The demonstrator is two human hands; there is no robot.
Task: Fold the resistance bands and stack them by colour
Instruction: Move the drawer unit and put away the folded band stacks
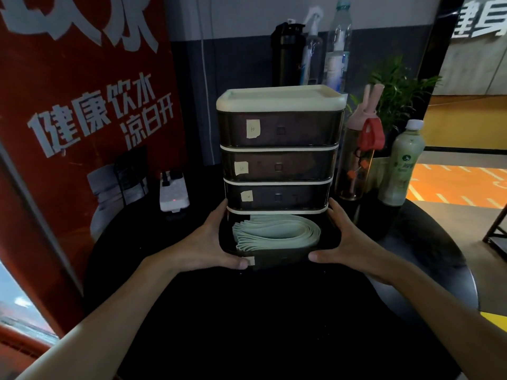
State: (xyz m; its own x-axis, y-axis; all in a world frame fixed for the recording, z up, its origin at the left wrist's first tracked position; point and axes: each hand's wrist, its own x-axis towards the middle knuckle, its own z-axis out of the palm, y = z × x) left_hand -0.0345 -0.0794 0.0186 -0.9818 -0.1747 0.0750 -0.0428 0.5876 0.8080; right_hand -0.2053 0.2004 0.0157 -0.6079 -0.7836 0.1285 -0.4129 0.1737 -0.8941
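The green bands (277, 234) lie folded in a neat pile inside the bottom drawer (282, 261), which sticks out toward the near side. The bands sit between the two hands, but no finger touches them.

The left hand (214, 242) holds the left side of the drawer. Its fingers lie along the side wall and its thumb (238, 263) bends round onto the front. The right hand (345, 239) holds the right side the same way, with its thumb (318, 256) on the front. Both hands grip the drawer and nothing else.

The drawer belongs to a box of drawers (279, 102) with a pale lid, standing on a dark round table (274, 311). The three drawers above are pushed in. Each has a small paper label. The top label (253, 128) says "10". The other labels are too small to read.

On the left stands a big red sign (68, 105) with white writing: 健康饮水 凉白开. A white power strip (173, 192) lies near it. On the right stands a pale green bottle (403, 165); its label is too blurry to read.
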